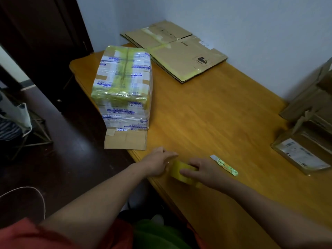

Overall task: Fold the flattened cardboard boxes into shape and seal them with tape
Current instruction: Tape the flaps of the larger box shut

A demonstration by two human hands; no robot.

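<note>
While a tape-wrapped cardboard box (124, 88) stands near the left edge of a wooden table (215, 123), its one loose flap (125, 140) lies flat on the tabletop toward the person; what is inside cannot be seen. The right hand (203, 171) grips a roll of yellow tape (179, 170) at the table's near edge, fingers curled over the top and thumb against the front. The left hand (158, 162) reaches to the roll's left side, its fingers blurred, so whether they pinch the tape cannot be told. A utility knife (224, 165) lies just beside the right hand. Flattened cardboard boxes (179, 51) rest at the far end, and stacked cartons (309, 108) crowd the right edge.
</note>
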